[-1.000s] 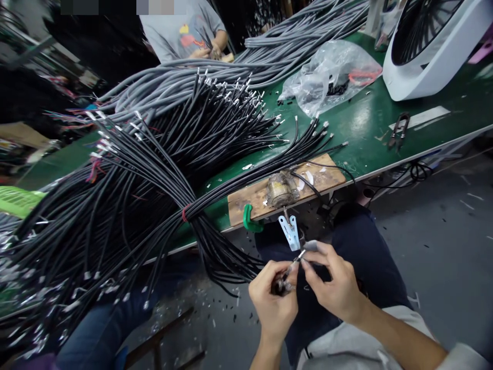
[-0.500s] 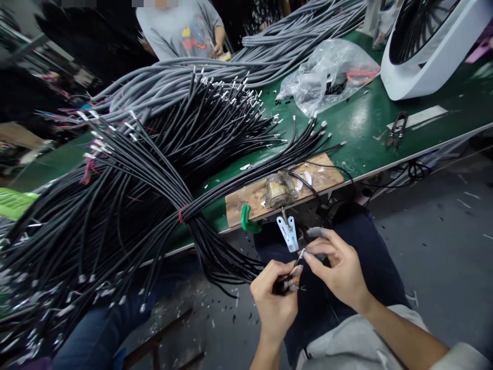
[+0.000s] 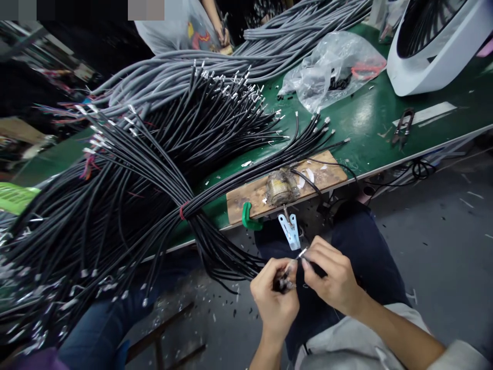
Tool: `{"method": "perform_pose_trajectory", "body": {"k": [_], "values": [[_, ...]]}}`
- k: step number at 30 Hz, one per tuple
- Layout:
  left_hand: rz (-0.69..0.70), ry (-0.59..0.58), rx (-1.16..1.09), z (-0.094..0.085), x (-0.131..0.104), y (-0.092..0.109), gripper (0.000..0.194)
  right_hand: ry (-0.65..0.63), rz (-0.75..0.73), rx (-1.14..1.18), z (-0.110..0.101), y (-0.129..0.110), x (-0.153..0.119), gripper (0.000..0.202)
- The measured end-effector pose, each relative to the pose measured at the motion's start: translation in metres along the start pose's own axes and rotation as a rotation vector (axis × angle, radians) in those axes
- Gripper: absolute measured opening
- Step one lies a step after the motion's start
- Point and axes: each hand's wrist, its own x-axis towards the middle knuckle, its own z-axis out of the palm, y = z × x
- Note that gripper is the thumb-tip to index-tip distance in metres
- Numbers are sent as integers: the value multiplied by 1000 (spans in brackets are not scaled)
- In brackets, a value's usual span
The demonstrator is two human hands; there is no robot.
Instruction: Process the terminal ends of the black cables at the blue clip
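My left hand [image 3: 275, 293] is closed round the ends of several black cables [image 3: 227, 252], which come from a bundle on the bench tied with a red tie [image 3: 184, 210]. One cable end [image 3: 302, 253] with a silvery-white tip sticks up between my two hands. My right hand [image 3: 332, 275] pinches at this tip with thumb and fingers. Just above the tip hangs a light blue clothespin-like clip [image 3: 289, 231], fixed to the shaft of a small tape-wrapped motor [image 3: 281, 187] on a wooden board [image 3: 246, 203].
A green clamp [image 3: 251, 217] grips the board's edge. Black cables [image 3: 154, 149] and grey cables [image 3: 165, 72] cover the green bench [image 3: 360, 121]. Behind are a plastic bag [image 3: 311, 72], snips [image 3: 403, 128] and a white fan [image 3: 419, 67]. A person's hand [image 3: 223, 36] shows across the bench.
My right hand's fingers have drawn in and closed nearer the cable tip. My left hand stays almost in place. The view has shifted slightly.
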Motion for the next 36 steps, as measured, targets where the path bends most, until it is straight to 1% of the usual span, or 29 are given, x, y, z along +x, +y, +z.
{"method": "perform_pose_trajectory", "body": {"k": [2,4,6,8,9,10,11,13,14,15,16,17,18,19,20,21,22,24,26,28,30,31,33,35,36], "values": [[-31,48,11,1,0,-3,18,-33,-35,33,-2,-4,-6,14],[-85,74,0,2,2,-8,20,-83,-38,113,-5,-6,-12,13],[-120,47,-39,2,5,-11,21,-43,58,164,-8,-4,-15,14],[-111,-23,-99,3,6,-11,22,16,218,208,-7,0,-13,16],[-96,-56,-125,3,7,-9,22,11,277,232,-6,2,-10,17],[-85,-77,-146,2,7,-8,22,-14,300,248,-4,3,-7,18],[-82,-90,-156,1,6,-6,23,-48,284,244,-3,4,-4,20],[-108,-115,-157,-2,6,-4,27,-52,165,148,-2,4,3,25],[-134,-146,-161,-5,7,-4,30,-48,92,88,-3,5,5,28],[-157,-200,-180,-8,9,-4,33,-71,24,62,-5,5,8,31],[-163,-278,-216,-11,10,-6,36,-132,-29,92,-7,6,9,33],[-147,-361,-265,-15,13,-7,39,-213,-48,182,-8,7,10,36],[-109,-429,-315,-17,16,-10,40,-291,-25,323,-9,9,11,38],[-58,-463,-355,-19,18,-12,40,-352,40,498,-8,11,10,42],[-4,-462,-381,-20,20,-13,40,-382,141,681,-6,12,9,45],[39,-438,-394,-20,22,-15,39,-390,264,848,-3,14,8,48],[68,-400,-401,-19,23,-16,38,-392,396,979,1,15,6,51],[90,-340,-400,-15,21,-17,33,-421,610,1112,7,18,4,51],[94,-310,-382,-10,18,-17,27,-452,703,1106,8,21,7,49],[92,-277,-353,-6,13,-18,23,-461,711,1055,3,26,14,45],[86,-233,-340,-3,10,-18,23,-455,681,965,-5,31,25,39],[87,-215,-350,-2,9,-19,23,-422,659,885,-10,33,32,35],[92,-183,-406,-2,7,-20,22,-283,594,675,-17,34,47,32],[99,-154,-492,-2,7,-20,21,-161,522,484,-19,32,61,36],[97,-133,-534,-2,8,-21,22,-142,501,437,-17,29,66,38]]}}
